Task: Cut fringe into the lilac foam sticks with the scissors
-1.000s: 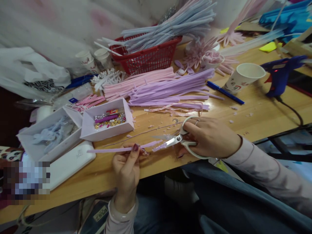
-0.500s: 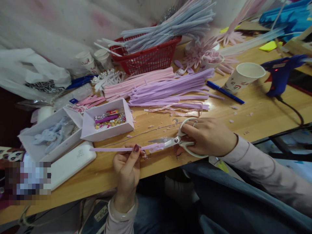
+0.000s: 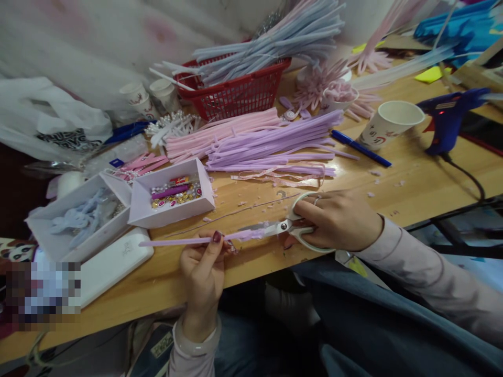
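Observation:
Between thumb and fingers, my left hand [image 3: 204, 269] pinches a lilac pipe cleaner [image 3: 173, 242] that lies level across the front of the table. Its right end looks frayed, with loose fuzz around it. My right hand [image 3: 340, 220] grips white-handled scissors [image 3: 283, 226], fingers through the loops. The blades point left and meet the pipe cleaner's frayed end; how far they are apart is hard to make out. Small lilac scraps lie on the wood nearby. Behind my hands rests a bundle of lilac pipe cleaners [image 3: 271, 141], beside a pink bundle [image 3: 223, 131].
A red basket [image 3: 239, 94] holds pale blue pipe cleaners. Two white boxes [image 3: 173, 212] with beads and blue pieces stand left, near a white case [image 3: 118, 267]. To the right are a blue pen [image 3: 361, 148], a paper cup [image 3: 393, 125] and a blue glue gun [image 3: 451, 118] with its cord.
The view has shifted slightly. The scissors and the pipe cleaner's frayed end remain together, with the fuzz there looking a little more ruffled. Both hands keep their grips.

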### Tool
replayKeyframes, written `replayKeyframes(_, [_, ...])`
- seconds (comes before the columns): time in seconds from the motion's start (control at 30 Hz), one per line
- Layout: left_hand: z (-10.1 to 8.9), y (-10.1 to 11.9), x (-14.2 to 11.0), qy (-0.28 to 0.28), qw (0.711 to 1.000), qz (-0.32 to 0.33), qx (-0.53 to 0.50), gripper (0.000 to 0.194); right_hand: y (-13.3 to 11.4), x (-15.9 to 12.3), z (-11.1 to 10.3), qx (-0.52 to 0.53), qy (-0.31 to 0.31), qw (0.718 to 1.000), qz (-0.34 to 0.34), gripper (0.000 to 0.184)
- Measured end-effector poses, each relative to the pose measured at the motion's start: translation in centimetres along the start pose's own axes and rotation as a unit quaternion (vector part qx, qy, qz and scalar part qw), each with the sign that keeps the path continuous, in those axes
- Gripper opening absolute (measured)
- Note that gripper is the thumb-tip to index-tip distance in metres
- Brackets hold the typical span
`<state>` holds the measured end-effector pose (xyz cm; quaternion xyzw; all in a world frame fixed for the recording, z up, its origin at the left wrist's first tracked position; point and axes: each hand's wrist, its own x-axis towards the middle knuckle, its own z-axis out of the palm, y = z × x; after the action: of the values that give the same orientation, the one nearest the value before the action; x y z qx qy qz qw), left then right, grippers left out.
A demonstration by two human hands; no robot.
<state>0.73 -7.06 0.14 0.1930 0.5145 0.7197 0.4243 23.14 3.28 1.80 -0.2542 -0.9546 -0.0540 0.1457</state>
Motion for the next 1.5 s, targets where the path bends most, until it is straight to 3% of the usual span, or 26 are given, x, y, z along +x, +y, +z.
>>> replayKeyframes(0.3, [-0.1,0.0,0.0,-0.001,1.000,-0.013,-0.020,0.028,0.3,-0.3,0.5,0.003,-0.013,1.000,-0.003,0.024])
replayKeyframes(0.63, [-0.2,-0.1,0.1,0.018,0.999,0.007,-0.035,0.027,0.6,-1.1,1.7,0.022,0.033,0.999,0.007,0.022])
replayKeyframes(0.87, [-0.3,-0.2,0.1,0.024,0.999,0.008,-0.029,0.028,0.9,-0.5,0.2,0.037,-0.011,0.999,0.035,0.024])
replayKeyframes(1.03, [-0.2,-0.2,0.1,0.023,0.999,0.014,-0.017,0.026,1.3,0.1,-1.3,0.007,0.028,0.999,0.028,0.018])
replayKeyframes(1.5, [-0.1,-0.2,0.0,0.013,1.000,-0.005,0.001,0.036,0.1,1.1,-0.1,-0.016,0.016,1.000,-0.012,0.016])
